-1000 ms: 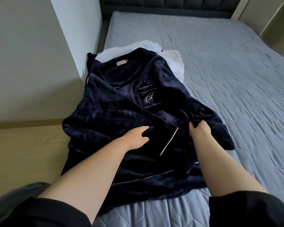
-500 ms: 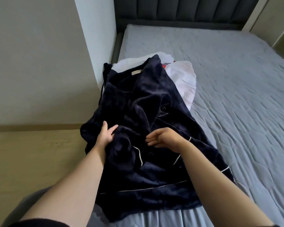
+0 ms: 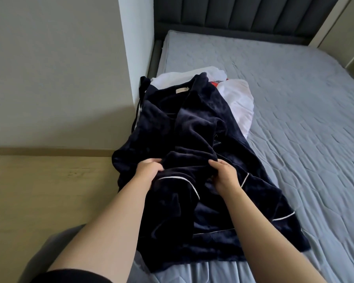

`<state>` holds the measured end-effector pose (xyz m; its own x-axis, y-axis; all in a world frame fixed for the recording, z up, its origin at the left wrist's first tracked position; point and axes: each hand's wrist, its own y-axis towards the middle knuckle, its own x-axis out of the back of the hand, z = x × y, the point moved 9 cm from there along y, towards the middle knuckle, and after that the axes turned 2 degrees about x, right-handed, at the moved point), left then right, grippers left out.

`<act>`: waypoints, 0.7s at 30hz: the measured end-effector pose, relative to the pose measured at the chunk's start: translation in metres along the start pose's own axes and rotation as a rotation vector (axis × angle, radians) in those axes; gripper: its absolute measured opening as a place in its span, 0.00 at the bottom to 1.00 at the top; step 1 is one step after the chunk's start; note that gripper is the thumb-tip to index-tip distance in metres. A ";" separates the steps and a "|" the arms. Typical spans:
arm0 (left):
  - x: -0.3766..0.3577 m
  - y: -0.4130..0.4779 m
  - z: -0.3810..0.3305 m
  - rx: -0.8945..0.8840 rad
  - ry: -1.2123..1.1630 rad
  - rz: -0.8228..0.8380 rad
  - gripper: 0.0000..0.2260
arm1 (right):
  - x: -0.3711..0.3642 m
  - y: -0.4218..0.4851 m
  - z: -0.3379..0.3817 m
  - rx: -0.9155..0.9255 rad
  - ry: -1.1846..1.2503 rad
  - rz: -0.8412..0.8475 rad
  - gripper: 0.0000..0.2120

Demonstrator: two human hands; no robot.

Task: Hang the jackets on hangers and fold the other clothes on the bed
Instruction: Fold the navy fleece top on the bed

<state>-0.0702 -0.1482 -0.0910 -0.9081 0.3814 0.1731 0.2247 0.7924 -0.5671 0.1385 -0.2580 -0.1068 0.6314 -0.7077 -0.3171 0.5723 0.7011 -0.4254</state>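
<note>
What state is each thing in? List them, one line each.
bed, sheet on, wrinkled.
navy top, spread on the bed, partly bunched, not folded.
white clothes, heaped, partly under the navy top.
left hand, grips the navy top's fabric.
right hand, grips the navy top's fabric.

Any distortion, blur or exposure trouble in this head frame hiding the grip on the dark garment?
Head view: wide-angle bowing tilts the grey padded headboard; light soft, no glare; the navy velvet white-piped garment reads almost black, folds faint; left hand and right hand sharp, both gripping it.
</note>
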 end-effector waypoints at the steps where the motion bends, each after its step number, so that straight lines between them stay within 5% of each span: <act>1: 0.015 0.003 -0.001 -0.042 0.148 -0.117 0.16 | -0.001 -0.001 -0.003 -0.016 -0.021 0.019 0.11; 5: 0.023 0.003 -0.010 -0.208 0.455 -0.246 0.12 | -0.001 -0.001 -0.029 -0.115 -0.061 0.059 0.18; 9: 0.004 0.005 -0.023 -0.349 0.598 -0.227 0.18 | 0.003 0.019 -0.013 -0.062 -0.073 -0.125 0.10; 13: -0.014 -0.008 -0.055 -0.695 0.690 -0.285 0.21 | -0.019 0.044 0.012 -0.036 -0.064 -0.136 0.09; 17: -0.059 -0.017 -0.081 -0.910 0.631 -0.041 0.28 | -0.034 0.070 0.041 -0.060 0.003 -0.117 0.20; 21: -0.096 0.005 -0.055 -0.771 0.926 0.169 0.38 | -0.037 0.098 0.070 -0.093 -0.029 -0.159 0.17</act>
<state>0.0380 -0.1547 -0.0660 -0.3225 0.4529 0.8312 0.7527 0.6552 -0.0649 0.2078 -0.1577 -0.0776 0.5524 -0.8052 -0.2157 0.6158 0.5686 -0.5455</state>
